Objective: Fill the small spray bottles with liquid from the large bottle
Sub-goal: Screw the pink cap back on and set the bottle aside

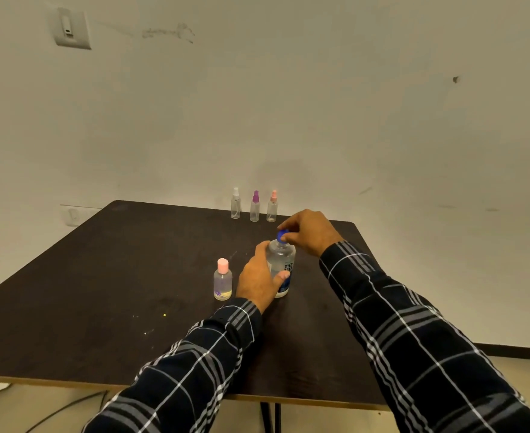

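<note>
Large bottle (281, 267) upright mid-desk (101, 276), left hand (259, 278) wrapped round it, right hand (309, 231) fingers pinching its blue cap (282, 235). Beyond it, three spray bottles (254, 206) capped, apparently empty. Filling not begun.

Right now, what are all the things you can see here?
Big bottle: 1, clear, blue cap, table middle, held.
Pink-cap bottle: 1, clear, left of big bottle.
Spray bottles: 3, clear, far table edge; white top, purple top, pink top.
Table: 1, dark brown.
Wall switch: 1, white, upper left.
Left hand: 1, gripping big bottle's body.
Right hand: 1, fingers on the blue cap.
Sleeves: 2, dark plaid.
</note>
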